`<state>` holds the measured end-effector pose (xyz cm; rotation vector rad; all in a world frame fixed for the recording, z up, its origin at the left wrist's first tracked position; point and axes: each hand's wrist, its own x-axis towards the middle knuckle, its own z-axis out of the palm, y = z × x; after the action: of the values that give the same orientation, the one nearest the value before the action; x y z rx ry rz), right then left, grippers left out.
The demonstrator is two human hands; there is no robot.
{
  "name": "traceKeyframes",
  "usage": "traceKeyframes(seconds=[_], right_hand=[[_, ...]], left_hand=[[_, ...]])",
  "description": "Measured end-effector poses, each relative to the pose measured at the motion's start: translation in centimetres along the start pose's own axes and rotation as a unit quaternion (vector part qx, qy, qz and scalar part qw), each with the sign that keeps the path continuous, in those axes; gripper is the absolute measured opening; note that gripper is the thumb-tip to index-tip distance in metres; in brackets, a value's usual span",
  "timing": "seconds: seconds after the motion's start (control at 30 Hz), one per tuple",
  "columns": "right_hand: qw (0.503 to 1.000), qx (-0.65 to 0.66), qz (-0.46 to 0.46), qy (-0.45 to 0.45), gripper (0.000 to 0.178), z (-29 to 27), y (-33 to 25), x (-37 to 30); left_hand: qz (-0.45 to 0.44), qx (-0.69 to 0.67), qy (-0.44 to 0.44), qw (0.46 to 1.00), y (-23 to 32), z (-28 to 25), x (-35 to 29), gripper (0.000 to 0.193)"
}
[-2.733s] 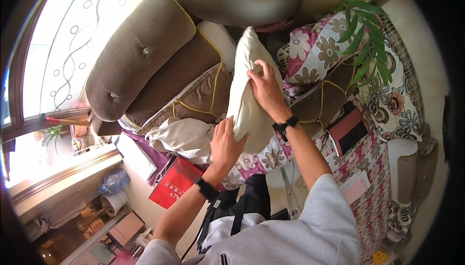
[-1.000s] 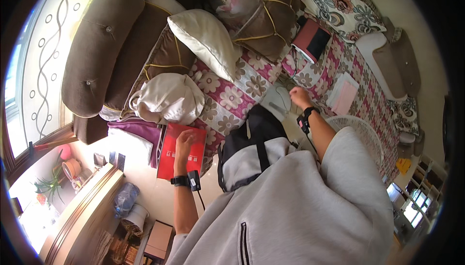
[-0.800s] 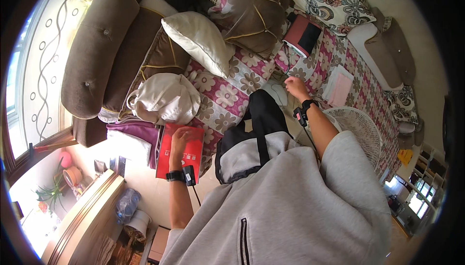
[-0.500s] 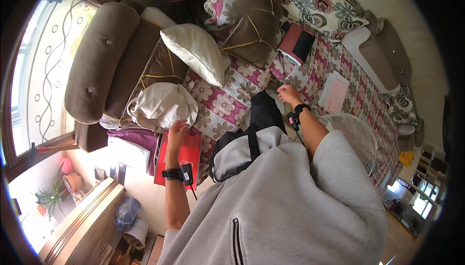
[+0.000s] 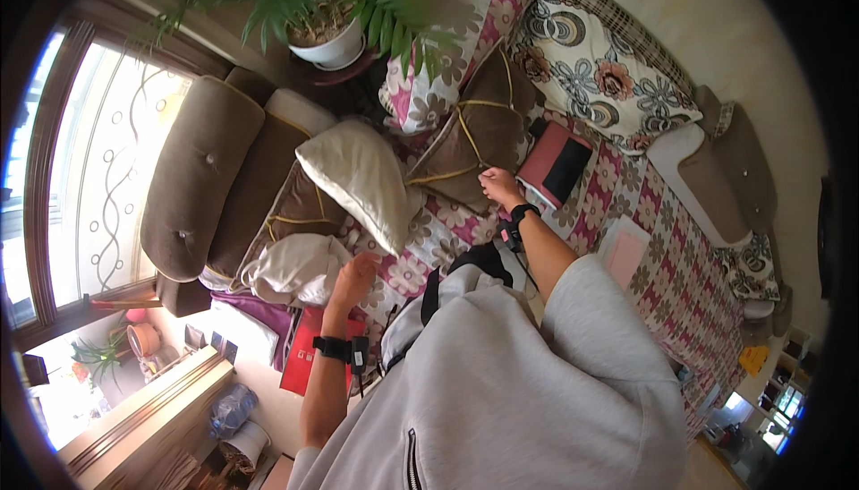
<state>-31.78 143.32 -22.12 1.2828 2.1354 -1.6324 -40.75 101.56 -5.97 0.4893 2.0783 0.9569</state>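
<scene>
My left hand (image 5: 356, 281) is over the sofa between a crumpled off-white cloth bag (image 5: 300, 268) and a cream pillow (image 5: 353, 181). Its fingers look loosely extended, with nothing visible in them. My right hand (image 5: 501, 186) is at the lower edge of a brown cushion with yellow piping (image 5: 465, 145), its fingers curled closed. Whatever those fingers hold, if anything, is hidden. Close on its right lies a dark red and black case (image 5: 555, 163). Each wrist wears a black strap with a small device.
A floral cover (image 5: 658, 213) spreads over the sofa. Pale pink papers (image 5: 624, 253) lie to the right. A red bag (image 5: 313, 351) stands below my left hand. Behind are a potted plant (image 5: 329, 47) and a patterned cushion (image 5: 604, 69). A wooden ledge (image 5: 148, 414) is lower left.
I lean further over the sofa and the view has shifted. My right hand has moved left and away from me to the brown cushion. My left hand has moved right, off the cloth bag.
</scene>
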Motion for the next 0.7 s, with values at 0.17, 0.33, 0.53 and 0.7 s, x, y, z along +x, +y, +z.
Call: traceKeyframes(seconds=[0.17,0.33,0.53,0.7], right_hand=[[0.987,-0.114,-0.102,0.041,0.053,1.5,-8.1,8.1],[0.958,-0.158,-0.231,0.066,0.068,2.9,-17.6,12.4],[0.904,-0.318,-0.276,0.070,0.073,6.2,-22.7,16.5],[0.889,-0.366,-0.245,0.128,0.035,7.0,-23.7,17.2]], left_hand=[[-0.038,0.015,-0.007,0.999,4.7,1.9,4.1,0.027],[-0.098,0.023,0.005,0.995,7.4,3.4,7.1,0.029],[-0.117,-0.058,0.069,0.989,10.6,4.5,7.9,0.026],[-0.156,-0.044,0.058,0.985,10.9,4.3,7.8,0.026]])
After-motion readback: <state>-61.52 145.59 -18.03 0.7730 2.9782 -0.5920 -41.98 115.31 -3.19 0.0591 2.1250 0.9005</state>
